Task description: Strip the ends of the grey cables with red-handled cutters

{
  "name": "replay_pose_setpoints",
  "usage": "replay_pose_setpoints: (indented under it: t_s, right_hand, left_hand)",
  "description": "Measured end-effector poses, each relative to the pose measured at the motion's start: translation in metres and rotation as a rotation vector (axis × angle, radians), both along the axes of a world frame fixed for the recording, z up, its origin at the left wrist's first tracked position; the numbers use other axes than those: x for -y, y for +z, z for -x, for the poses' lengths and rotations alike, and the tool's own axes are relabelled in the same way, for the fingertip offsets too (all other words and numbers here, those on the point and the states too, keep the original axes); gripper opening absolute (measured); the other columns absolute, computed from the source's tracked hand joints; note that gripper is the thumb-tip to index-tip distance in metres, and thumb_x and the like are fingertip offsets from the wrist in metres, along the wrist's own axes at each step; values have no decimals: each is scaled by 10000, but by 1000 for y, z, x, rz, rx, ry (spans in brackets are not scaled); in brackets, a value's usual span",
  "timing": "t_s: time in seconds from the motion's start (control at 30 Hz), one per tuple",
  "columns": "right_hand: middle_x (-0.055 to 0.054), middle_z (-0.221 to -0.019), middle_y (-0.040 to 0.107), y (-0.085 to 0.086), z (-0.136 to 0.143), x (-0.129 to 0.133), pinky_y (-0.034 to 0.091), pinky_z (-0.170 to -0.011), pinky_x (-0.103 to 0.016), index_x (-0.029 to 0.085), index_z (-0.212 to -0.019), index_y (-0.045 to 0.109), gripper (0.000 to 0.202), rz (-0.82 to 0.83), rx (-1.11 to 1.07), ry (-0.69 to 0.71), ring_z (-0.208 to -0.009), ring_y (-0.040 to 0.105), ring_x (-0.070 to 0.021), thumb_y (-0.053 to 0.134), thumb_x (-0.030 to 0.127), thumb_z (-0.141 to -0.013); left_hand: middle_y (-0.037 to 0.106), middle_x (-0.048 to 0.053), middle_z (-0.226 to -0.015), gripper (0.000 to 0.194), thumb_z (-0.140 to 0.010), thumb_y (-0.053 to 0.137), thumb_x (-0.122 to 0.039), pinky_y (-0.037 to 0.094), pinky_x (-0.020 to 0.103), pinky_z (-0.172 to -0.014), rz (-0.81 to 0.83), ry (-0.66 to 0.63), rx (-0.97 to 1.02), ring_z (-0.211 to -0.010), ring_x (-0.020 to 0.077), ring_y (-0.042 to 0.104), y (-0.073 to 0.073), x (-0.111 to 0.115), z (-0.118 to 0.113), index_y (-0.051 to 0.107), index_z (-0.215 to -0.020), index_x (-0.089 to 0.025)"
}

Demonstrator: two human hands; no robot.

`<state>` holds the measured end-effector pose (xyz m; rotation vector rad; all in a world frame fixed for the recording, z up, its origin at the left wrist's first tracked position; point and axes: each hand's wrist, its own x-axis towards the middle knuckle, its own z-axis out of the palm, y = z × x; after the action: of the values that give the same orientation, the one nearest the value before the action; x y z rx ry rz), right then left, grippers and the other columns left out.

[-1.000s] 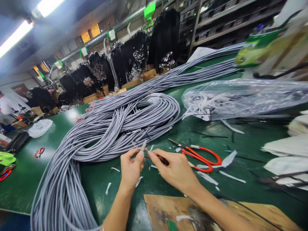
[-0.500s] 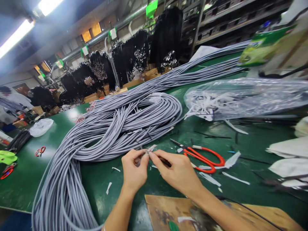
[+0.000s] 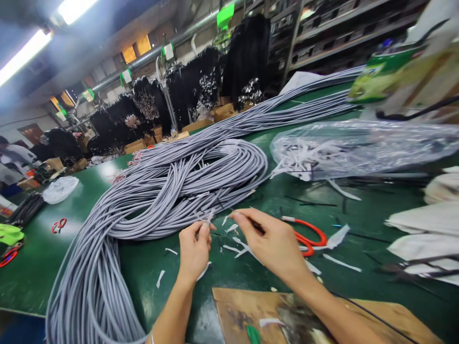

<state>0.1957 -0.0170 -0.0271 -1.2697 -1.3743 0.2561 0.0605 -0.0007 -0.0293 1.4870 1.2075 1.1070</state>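
Small red-handled snips (image 3: 61, 223) are set down at far left on a green table (image 3: 143, 272), beside grey cables (image 3: 179, 184) heaped in long loops across the middle. Just in front of the loops, a small pale piece (image 3: 210, 216) with thin, splayed ends is pinched between the thumb and index finger of the left hand (image 3: 194, 248), the forearm angled up from below and the other fingers curled. The work on the piece is judged to be under way and unfinished; by the white scraps (image 3: 247, 247) strewn between the hands, some appears to be done, though what is left cannot be counted. To the right, the right hand (image 3: 278, 243) is held apart from the left, palm down, thumb and fingertips brought close together; whether anything is gripped there cannot be told. Red-handled scissors (image 3: 312, 226) are partly hidden behind it, untouched by the left hand. Farther right, a clear plastic bag (image 3: 380, 148) is laid out, with white strips gathered at its near end.
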Motion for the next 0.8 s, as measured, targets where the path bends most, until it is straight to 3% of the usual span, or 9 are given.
replay_pose_setpoints:
  t_s: [0.1,0.2,0.3,0.47,0.63,0.8]
  right_hand:
    - [-12,-522,596,-4,5,-5,383,-422,-231,167,-744,688,261,31,109,50,-419,470,-118,516,362,-748]
    - [-17,-535,625,-6,9,-6,369,-393,-222,147,-744,709,281,42,68,85,-386,438,-102,520,355,-736]
    - [4,-417,541,-6,9,-6,341,-366,-221,131,-688,709,305,56,8,88,-354,411,-103,505,352,-734]
    - [-36,-552,644,-3,7,-5,414,-431,-226,149,-686,690,291,63,-66,221,-443,525,-132,460,313,-757]
    - [7,-457,556,-3,9,-4,386,-408,-215,170,-711,633,209,49,-24,207,-382,459,-111,467,293,-740]
    - [1,-466,558,-7,9,-9,404,-416,-215,187,-592,534,244,166,-180,344,-421,503,-121,442,346,-753]
  left_hand:
    - [336,-59,-479,382,-774,504,-485,180,196,-398,29,-62,89,-397,53,255,2,2,1,534,-611,-141]
    - [342,-57,-471,414,-757,527,-512,184,195,-401,23,-96,68,-412,52,266,2,4,-1,478,-569,-147]
    - [353,-56,-473,435,-739,541,-545,172,196,-396,45,-135,74,-408,47,264,1,4,-2,494,-587,-139]
    - [310,-85,-451,511,-610,627,-622,99,192,-371,190,-229,273,-358,15,179,6,3,-2,531,-652,-122]
    - [299,-98,-446,510,-554,704,-578,67,186,-370,326,-311,410,-340,-3,157,10,3,-2,524,-680,-117]
    - [290,-103,-433,503,-537,723,-559,59,187,-366,359,-318,426,-336,-8,153,11,5,-4,521,-659,-114]
